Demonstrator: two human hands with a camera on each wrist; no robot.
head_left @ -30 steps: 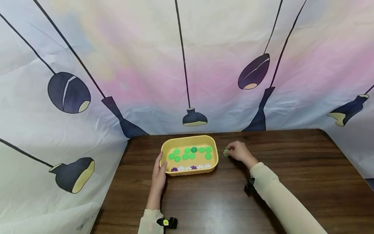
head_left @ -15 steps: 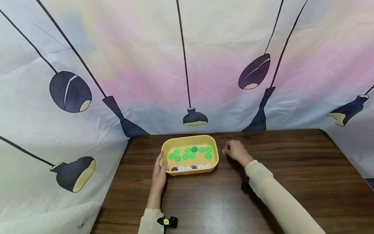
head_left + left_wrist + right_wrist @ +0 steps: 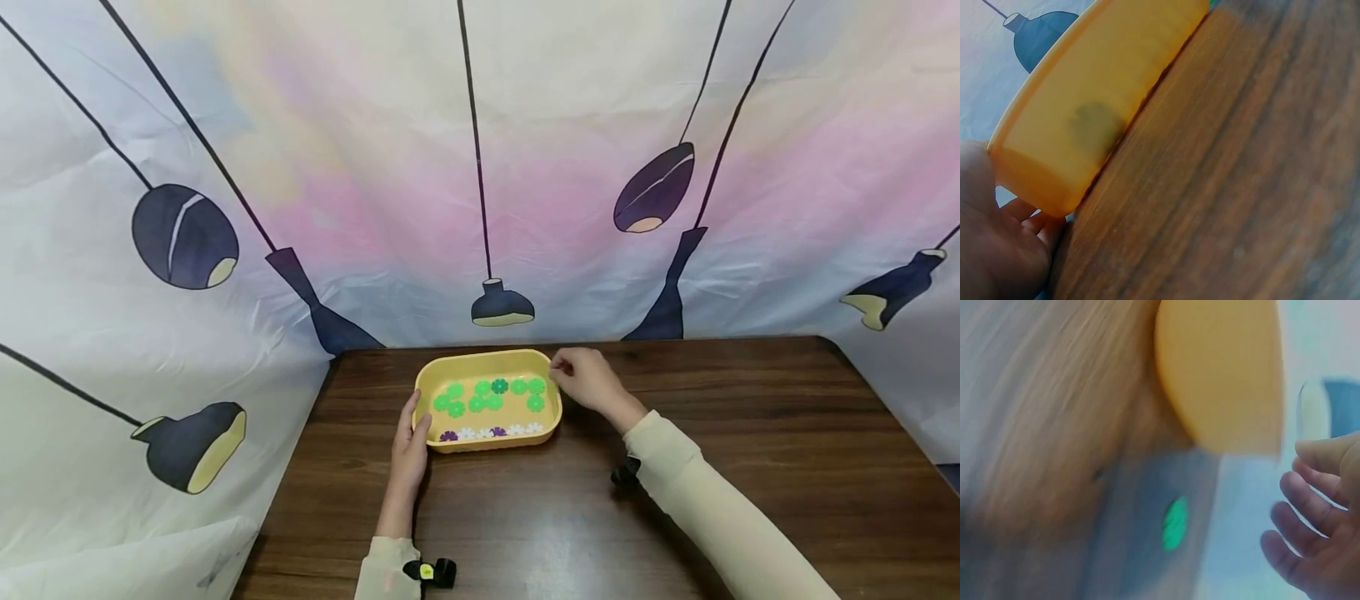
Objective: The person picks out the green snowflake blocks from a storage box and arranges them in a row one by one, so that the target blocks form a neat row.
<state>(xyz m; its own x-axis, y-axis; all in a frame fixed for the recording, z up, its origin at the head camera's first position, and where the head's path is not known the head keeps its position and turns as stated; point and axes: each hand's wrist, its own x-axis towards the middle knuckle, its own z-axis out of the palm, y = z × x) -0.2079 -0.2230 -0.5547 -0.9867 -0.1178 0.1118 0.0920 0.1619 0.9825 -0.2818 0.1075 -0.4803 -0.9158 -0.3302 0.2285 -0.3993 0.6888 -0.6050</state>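
Note:
A yellow plastic tray (image 3: 480, 444) stands near the far table edge, with green, white and purple flower-shaped discs lying in it. My left hand (image 3: 409, 437) grips the tray's left end, thumb over the rim and fingers along the outer wall. At the opposite end, my right hand (image 3: 588, 379) is raised beside the rim, its fingertips right at the corner. In the right wrist view its fingers curl loosely, and nothing shows between thumb and fingertips. One green flower disc (image 3: 1175, 523) lies on the table just outside the tray, hidden by the right hand in the head view.
The dark wood table (image 3: 517, 533) ends in a straight far edge close behind the tray. Beyond it hangs a pastel cloth (image 3: 585, 108) printed with dark lamps. A black wrist camera (image 3: 431, 572) sits at the left cuff, another at the right.
My right hand has risen from the table and moved left to the tray's right rim, away from the disc at its fingertips. My left hand and the tray stay put.

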